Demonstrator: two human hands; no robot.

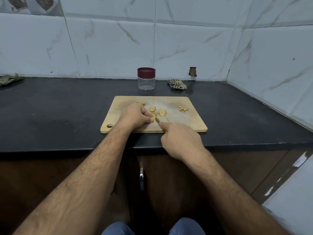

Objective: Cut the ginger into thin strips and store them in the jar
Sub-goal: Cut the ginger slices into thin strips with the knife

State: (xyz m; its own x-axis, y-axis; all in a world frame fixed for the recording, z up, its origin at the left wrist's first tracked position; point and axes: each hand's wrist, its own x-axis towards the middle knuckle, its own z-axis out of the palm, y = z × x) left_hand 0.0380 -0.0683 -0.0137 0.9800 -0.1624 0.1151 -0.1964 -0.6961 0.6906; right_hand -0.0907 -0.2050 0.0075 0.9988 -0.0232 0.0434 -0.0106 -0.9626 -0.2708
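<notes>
Ginger (pixel 155 116) lies on the wooden cutting board (pixel 194 122), a pale slice pinned under the fingertips of my left hand (pixel 135 117), just right of that hand's knuckles. The left grip is curled down, fingers bunched and pressing on the piece rather than wrapped round it. My right hand (pixel 182 141) sits nearer and to the right, over the board's near edge, its grip closed around a knife handle; I can only see a sliver of yellow at the handle, with the forefinger stretched forward along the back of the knife (pixel 157 120). The blade tip meets the ginger right beside the left fingertips.

Just beyond the cut, two more flat slices (pixel 162 112) rest on the board, apart from each other. A small heap of cut ginger bits (pixel 141 103) lies at the far side of my left hand, and a scatter of peel scraps (pixel 183 109) sits toward the board's right end, well apart from the hands.

The board lies on a dark counter (pixel 59 112). Farther back, near the tiled wall, stands a clear jar (pixel 146 81) with its maroon lid (pixel 146 72) on. A crumpled checked cloth (pixel 177 84) lies to the right of the jar, and another cloth (pixel 9 79) at the far left.
</notes>
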